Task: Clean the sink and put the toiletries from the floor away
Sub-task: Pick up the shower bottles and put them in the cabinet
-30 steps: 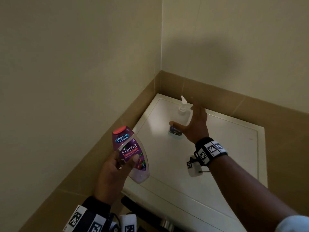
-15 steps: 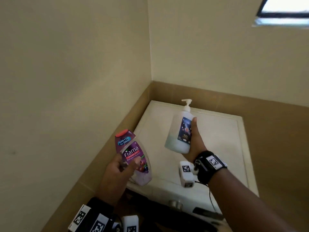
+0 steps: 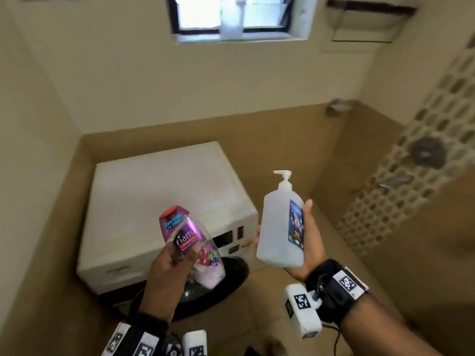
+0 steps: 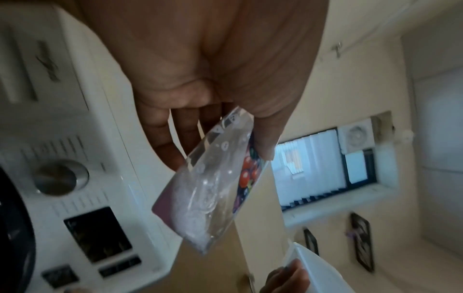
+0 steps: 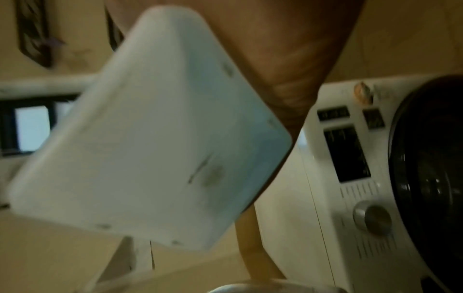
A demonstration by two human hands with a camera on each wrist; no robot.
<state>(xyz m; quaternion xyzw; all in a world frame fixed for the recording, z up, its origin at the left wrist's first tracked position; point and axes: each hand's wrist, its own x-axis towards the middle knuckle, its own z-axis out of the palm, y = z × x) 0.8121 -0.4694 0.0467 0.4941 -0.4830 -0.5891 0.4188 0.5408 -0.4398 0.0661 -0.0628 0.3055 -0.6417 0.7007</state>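
Carrying: my left hand [image 3: 167, 268] grips purple bottle [image 3: 191, 246]; right hand [image 3: 307, 242] grips pump bottle [image 3: 279, 227]. I keep both upright, fingers [image 3: 307, 206] firmly wrapped.

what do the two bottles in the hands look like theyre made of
Purple bottle: seems clear glossy plastic. The lower part is see-through, showing pale liquid and bubbles in the left wrist view, under a purple printed label and a red cap.

Pump bottle: likely translucent, matte, milky-white plastic. It looks frosted rather than clear, with a dark printed label and a white pump head that also looks plastic.
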